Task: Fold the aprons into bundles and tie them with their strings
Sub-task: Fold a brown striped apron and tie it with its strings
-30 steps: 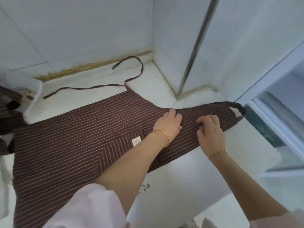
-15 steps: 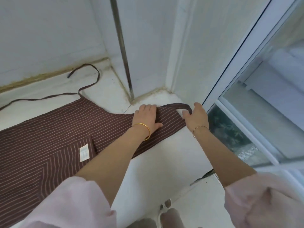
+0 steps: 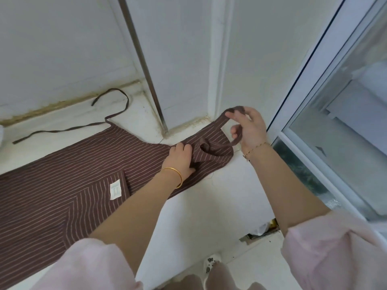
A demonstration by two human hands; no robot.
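a brown striped apron (image 3: 62, 185) is spread flat on the white tabletop (image 3: 209, 216), with its bib end at the far right, near the wall corner. the bib is pressed down by the left grip (image 3: 181, 159), fingers laid straight on the cloth. the neck strap (image 3: 234, 109) is held raised above the bib by the right grip (image 3: 249, 126), fingers curled round it. a waist string (image 3: 62, 129) is seen lying loose at the far left.

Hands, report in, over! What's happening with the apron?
Left hand presses the striped apron flat. Right hand holds its neck loop, lifted. Apron unfolded, waist string loose. Nothing blocking.
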